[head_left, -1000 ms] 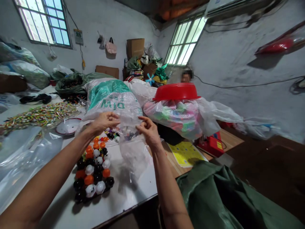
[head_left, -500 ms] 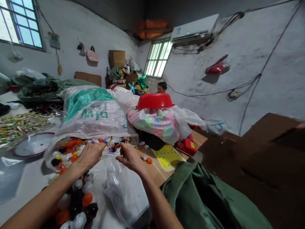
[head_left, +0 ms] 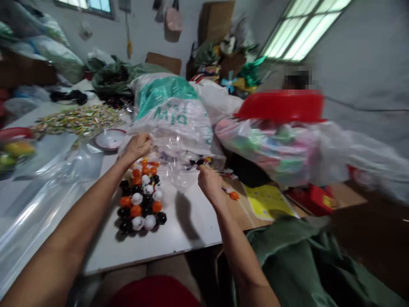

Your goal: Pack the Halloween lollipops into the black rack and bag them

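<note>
A clear plastic bag (head_left: 177,168) is stretched between my two hands, blurred by motion, above the white table (head_left: 191,221). My left hand (head_left: 139,146) is closed on its left edge, and my right hand (head_left: 209,180) pinches the other side. Below and to the left, small ball-shaped pieces (head_left: 147,198) in orange, black and white lie grouped close together, some with dark markings. Behind the bag, a white woven sack (head_left: 188,113) with green print lies with its mouth toward me. Mixed small pieces show at that mouth, partly hidden by the clear plastic.
Clear plastic sheets (head_left: 41,213) cover the table's left, near a shallow rimmed dish (head_left: 110,138) and a colourful heap (head_left: 83,119). At right stand a red basin (head_left: 281,106) on a stuffed bag, a yellow sheet (head_left: 270,202) and green cloth (head_left: 303,256). Someone's head shows behind the basin.
My hands have moved apart, and the clear bag that hung below them now spreads up between them. The view has turned left and downward, showing the grouped pieces fully.
</note>
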Demonstrator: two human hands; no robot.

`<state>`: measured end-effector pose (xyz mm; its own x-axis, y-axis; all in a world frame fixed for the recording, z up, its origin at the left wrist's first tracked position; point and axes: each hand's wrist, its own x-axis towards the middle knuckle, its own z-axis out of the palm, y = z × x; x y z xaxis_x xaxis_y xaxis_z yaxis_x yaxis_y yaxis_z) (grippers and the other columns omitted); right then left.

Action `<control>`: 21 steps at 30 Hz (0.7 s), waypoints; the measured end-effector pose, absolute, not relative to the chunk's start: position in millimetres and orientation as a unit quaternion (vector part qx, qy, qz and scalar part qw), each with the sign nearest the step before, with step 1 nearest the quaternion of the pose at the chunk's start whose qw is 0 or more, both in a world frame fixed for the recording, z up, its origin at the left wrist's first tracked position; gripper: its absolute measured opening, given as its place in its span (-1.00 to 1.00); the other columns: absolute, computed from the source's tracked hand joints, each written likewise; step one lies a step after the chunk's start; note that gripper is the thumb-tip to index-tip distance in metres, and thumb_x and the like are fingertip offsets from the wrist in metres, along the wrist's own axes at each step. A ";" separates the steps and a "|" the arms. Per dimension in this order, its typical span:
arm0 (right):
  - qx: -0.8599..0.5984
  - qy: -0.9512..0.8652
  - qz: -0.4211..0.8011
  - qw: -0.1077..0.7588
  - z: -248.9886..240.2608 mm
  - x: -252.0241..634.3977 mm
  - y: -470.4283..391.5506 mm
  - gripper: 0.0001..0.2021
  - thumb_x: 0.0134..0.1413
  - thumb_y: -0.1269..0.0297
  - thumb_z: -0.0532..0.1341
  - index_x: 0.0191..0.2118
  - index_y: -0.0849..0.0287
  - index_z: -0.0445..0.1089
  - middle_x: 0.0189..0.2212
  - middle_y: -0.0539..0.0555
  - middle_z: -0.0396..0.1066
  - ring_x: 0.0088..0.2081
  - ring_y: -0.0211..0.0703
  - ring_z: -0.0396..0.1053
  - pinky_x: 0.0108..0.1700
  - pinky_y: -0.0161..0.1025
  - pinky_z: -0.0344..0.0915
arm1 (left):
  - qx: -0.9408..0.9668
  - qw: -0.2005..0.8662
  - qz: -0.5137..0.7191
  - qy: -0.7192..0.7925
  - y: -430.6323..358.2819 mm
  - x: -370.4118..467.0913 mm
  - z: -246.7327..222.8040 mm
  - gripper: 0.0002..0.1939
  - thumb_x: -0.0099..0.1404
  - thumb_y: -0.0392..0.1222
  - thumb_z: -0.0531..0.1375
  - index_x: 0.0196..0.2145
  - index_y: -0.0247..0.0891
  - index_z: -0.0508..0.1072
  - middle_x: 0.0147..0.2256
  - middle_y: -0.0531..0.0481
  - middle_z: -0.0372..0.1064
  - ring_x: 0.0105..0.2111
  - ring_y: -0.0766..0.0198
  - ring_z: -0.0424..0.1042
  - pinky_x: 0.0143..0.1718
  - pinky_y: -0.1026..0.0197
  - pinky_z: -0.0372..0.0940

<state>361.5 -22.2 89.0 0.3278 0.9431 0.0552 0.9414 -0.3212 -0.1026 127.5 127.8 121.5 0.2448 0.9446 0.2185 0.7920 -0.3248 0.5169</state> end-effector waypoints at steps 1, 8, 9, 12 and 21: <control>-0.792 -0.603 0.024 0.095 86.2 355.2 -14.2 -0.63 0.21 0.51 0.04 0.05 0.18 0.43 -0.09 0.27 0.50 -0.09 0.10 0.49 -0.10 -0.11 0.34 | 0.764 0.141 0.244 0.580 126.6 116.9 118.6 -0.79 0.28 -0.30 0.07 -0.24 -0.25 0.51 -0.32 -0.16 0.48 -0.20 -0.01 0.47 -0.13 0.09 0.27; -0.559 -0.743 0.036 0.366 103.9 280.6 19.3 -0.51 0.20 0.25 0.18 0.23 0.17 0.25 0.11 0.23 0.37 0.12 0.04 0.33 0.14 -0.09 0.26 | 0.788 0.059 0.158 0.592 82.9 128.0 118.0 -0.65 0.28 -0.30 0.05 -0.02 -0.30 0.47 -0.23 -0.27 0.52 -0.15 -0.06 0.51 -0.15 0.09 0.31; -0.570 -0.744 0.044 0.347 103.1 277.1 20.5 -0.47 0.19 0.29 0.18 0.27 0.18 0.21 0.13 0.24 0.36 0.12 0.04 0.33 0.14 -0.08 0.27 | 0.794 0.066 0.157 0.583 79.7 132.8 120.6 -0.63 0.28 -0.31 0.04 0.00 -0.30 0.46 -0.20 -0.27 0.52 -0.12 -0.06 0.51 -0.14 0.08 0.31; -0.668 -0.697 0.085 0.246 91.0 284.3 18.6 -0.42 0.14 0.40 0.17 0.30 0.25 0.17 0.08 0.27 0.42 0.00 0.03 0.43 0.04 -0.12 0.32 | 0.808 0.112 0.172 0.552 74.7 141.8 124.5 -0.60 0.27 -0.34 0.03 0.02 -0.28 0.47 -0.13 -0.24 0.53 -0.06 -0.04 0.49 -0.10 0.09 0.31; -0.769 -0.632 0.074 0.067 49.9 323.0 13.6 -0.61 0.18 0.43 0.11 0.07 0.07 0.47 -0.14 0.17 0.56 -0.08 0.02 0.50 -0.16 -0.23 0.30 | 0.708 0.356 0.386 0.473 102.0 133.5 91.5 -0.78 0.21 -0.38 0.10 -0.26 -0.33 0.54 -0.42 0.01 0.46 -0.32 0.23 0.46 -0.21 0.21 0.30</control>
<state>323.0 13.6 49.9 0.1902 0.9813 -0.0301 0.9614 -0.1923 -0.1966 133.5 102.0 91.5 0.2557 0.9439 0.2088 0.3945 -0.2990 0.8689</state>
